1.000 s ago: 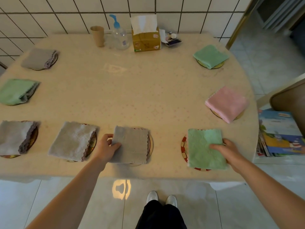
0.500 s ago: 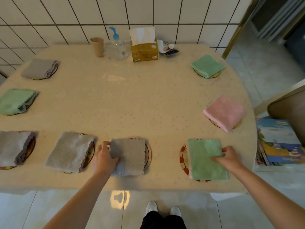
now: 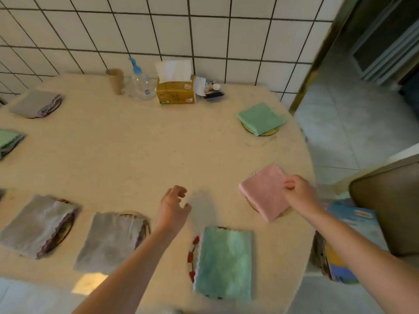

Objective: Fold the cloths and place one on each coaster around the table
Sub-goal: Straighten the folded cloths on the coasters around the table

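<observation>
Folded cloths lie on coasters around the beige table (image 3: pixel 136 155). A green cloth (image 3: pixel 224 264) covers a red-rimmed coaster (image 3: pixel 191 257) at the near edge. Left of it lie two grey cloths (image 3: pixel 111 241) (image 3: pixel 38 223). My right hand (image 3: pixel 297 191) rests on the right edge of a pink cloth (image 3: pixel 264 191), fingers curled on it. My left hand (image 3: pixel 173 205) hovers open above bare table, between the grey and pink cloths, holding nothing. Another green cloth (image 3: pixel 260 117) lies far right. A grey cloth (image 3: pixel 36 104) and a green one (image 3: pixel 9 141) lie at the left.
By the tiled wall stand a paper cup (image 3: pixel 116 80), a clear pump bottle (image 3: pixel 140 83), a yellow tissue box (image 3: pixel 176 88) and small items (image 3: pixel 212 90). A brown chair (image 3: pixel 390 207) with books (image 3: pixel 349 241) stands right of the table.
My left hand let go of the near grey cloth and rose toward the table's middle. My right hand left the near green cloth and moved up onto the pink cloth. The view shifted right.
</observation>
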